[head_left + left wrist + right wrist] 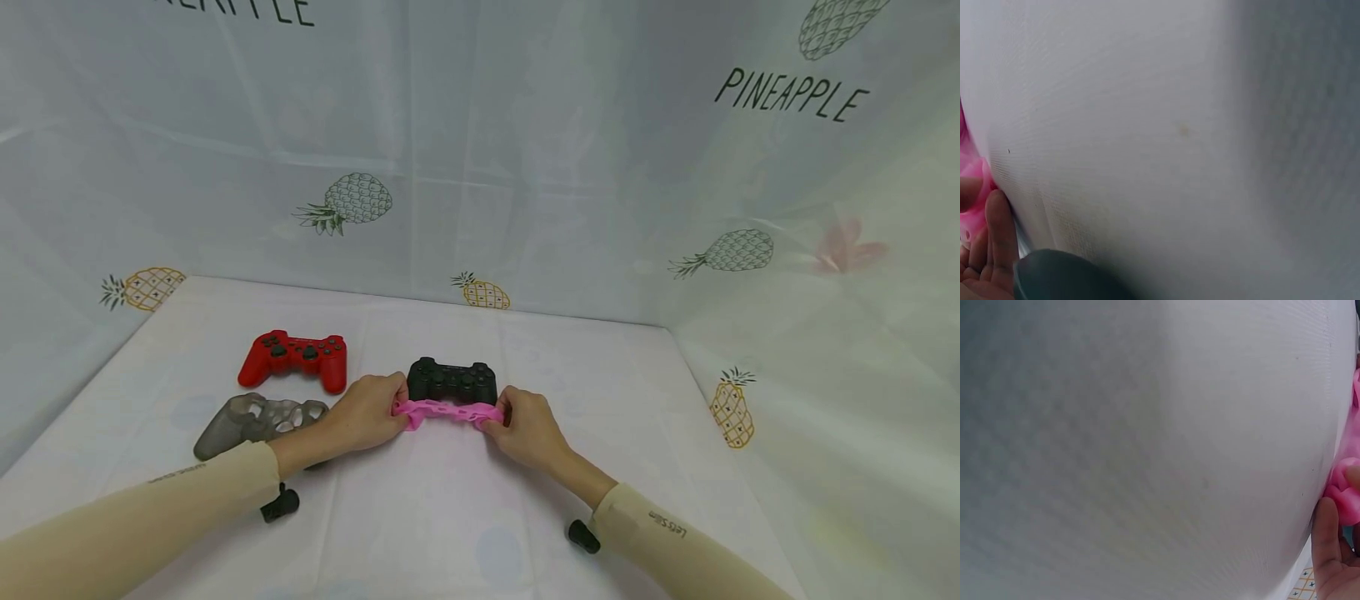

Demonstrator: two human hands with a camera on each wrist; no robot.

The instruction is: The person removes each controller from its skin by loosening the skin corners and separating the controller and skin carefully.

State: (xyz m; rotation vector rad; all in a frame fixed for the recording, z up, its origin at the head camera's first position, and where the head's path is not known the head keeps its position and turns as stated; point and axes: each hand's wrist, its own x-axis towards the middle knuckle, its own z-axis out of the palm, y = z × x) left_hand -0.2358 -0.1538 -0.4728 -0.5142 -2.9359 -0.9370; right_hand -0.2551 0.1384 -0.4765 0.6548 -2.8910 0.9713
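Note:
Both hands hold a soft pink silicone controller cover (448, 410) stretched sideways between them. The left hand (372, 408) pinches its left end between thumb and fingers, and the right hand (528, 425) pinches the right end. Just behind the cover lies a black game controller (452, 382), its near edge overlapped by the pink rim in the head view. In the left wrist view, a fold of the pink cover (975, 215) shows between thumb and fingers. The right wrist view catches another pink fold (1344, 494) at the right fingertips.
A red game controller (294, 360) lies at the back left of the white table (420, 533). Nearer, a grey translucent controller cover (251, 421) is partly hidden by the left forearm. A white curtain (525, 167) printed with pineapples surrounds the table's back and sides.

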